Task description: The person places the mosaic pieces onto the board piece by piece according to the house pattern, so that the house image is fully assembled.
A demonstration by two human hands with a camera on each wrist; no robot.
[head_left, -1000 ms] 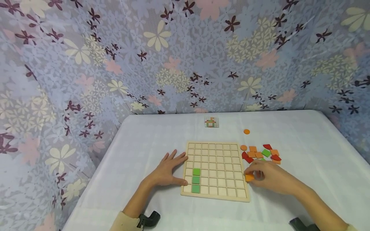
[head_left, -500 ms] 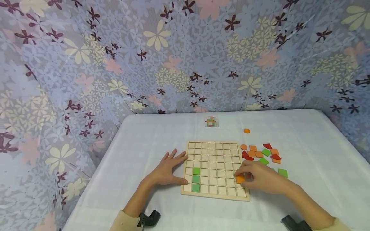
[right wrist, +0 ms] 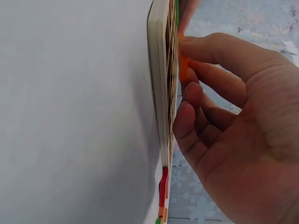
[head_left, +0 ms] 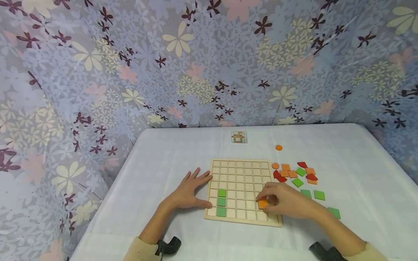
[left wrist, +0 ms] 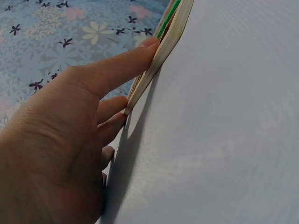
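Observation:
A wooden grid board (head_left: 243,221) lies on the white-covered table. Three green square tiles (head_left: 221,202) fill cells of one column near its left side. My left hand (head_left: 187,192) has its fingers spread, with the fingertips and thumb at the board's left edge; the left wrist view shows the thumb (left wrist: 126,58) on the rim. Over the right part of the board, my right hand (head_left: 287,200) pinches an orange square tile (head_left: 262,204) between thumb and fingers. In the right wrist view this orange tile (right wrist: 183,67) is seen edge-on, close over the board.
Right of the board lie several loose pieces: orange squares (head_left: 285,167), red pieces (head_left: 302,165) and green squares (head_left: 319,195). An orange disc (head_left: 279,148) lies farther back. A small pattern card (head_left: 239,137) sits near the table's far edge, before a floral curtain (head_left: 209,72).
My right hand has carried the orange tile leftward from the board's right edge to over its cells, uncovering green tiles on the table. The left hand stays at the left edge.

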